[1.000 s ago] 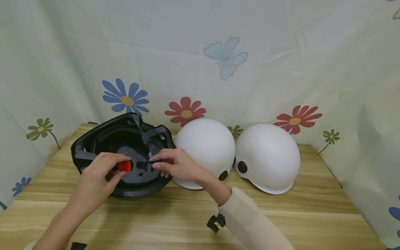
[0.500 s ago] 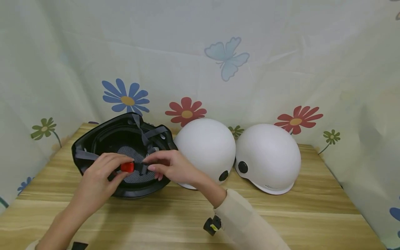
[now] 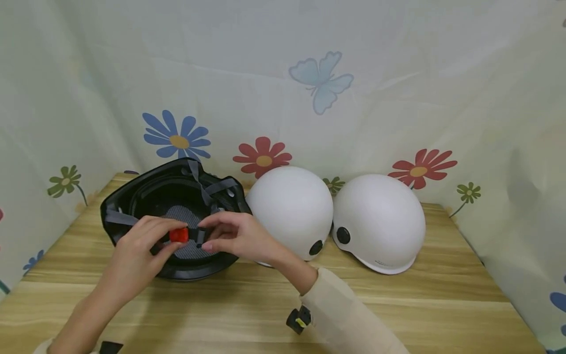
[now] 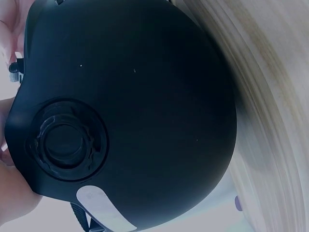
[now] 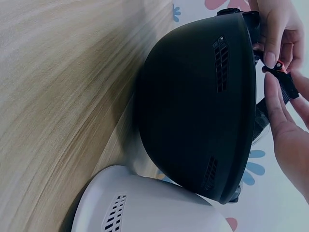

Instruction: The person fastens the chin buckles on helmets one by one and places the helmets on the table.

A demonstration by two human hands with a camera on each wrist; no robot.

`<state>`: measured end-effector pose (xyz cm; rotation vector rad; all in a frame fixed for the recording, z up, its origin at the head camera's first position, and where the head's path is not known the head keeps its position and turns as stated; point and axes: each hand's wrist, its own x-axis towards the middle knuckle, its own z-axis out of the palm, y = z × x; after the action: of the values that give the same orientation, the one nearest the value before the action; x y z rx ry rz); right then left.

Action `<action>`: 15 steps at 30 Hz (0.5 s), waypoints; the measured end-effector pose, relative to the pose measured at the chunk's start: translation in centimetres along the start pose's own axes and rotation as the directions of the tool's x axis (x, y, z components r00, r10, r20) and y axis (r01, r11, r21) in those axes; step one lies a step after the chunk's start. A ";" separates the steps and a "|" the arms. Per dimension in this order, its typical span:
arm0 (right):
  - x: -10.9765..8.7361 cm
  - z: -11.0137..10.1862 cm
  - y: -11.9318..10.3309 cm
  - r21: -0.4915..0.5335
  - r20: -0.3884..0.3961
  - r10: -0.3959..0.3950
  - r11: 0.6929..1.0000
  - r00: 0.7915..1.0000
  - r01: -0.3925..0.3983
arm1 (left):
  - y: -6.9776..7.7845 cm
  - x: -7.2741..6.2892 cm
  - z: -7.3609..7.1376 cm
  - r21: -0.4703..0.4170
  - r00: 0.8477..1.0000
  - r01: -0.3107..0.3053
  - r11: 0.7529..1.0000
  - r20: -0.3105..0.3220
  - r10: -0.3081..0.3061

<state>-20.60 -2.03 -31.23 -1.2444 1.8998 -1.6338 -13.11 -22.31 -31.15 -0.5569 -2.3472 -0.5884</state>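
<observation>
A black helmet lies upside down on the left of the table, its padded inside facing up. Over its opening, my left hand pinches the red buckle of the chin strap between thumb and fingers. From the other side my right hand holds the black strap end by its upper and lower edges, right up against the red piece. Grey webbing runs from the helmet's far rim down to it. In the right wrist view, fingers of both hands meet at the black buckle part.
Two white helmets stand dome up to the right: one close beside the black helmet, the other farther right. They sit on a wooden table. Behind hangs a flowered curtain.
My right hand has moved left, bringing the black strap end across the gap to the red buckle. Its fingers have spread to the strap end's edges. My left hand has hardly moved.
</observation>
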 end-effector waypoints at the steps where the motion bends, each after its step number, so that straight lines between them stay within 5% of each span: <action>1: 0.0 0.0 0.0 -0.010 -0.002 0.004 1.000 1.000 -0.004 | 0.0 0.0 0.0 0.001 1.000 0.000 1.000 0.001 0.000; 15: 0.2 0.4 -0.2 -0.251 -0.027 -0.055 0.967 0.998 0.047 | 0.0 -0.1 -0.2 -0.004 1.000 -0.010 1.000 -0.015 0.009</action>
<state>-20.34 -2.48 -31.09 -1.3797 2.1650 -1.4820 -12.92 -22.44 -31.08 -0.5633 -2.3285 -0.5912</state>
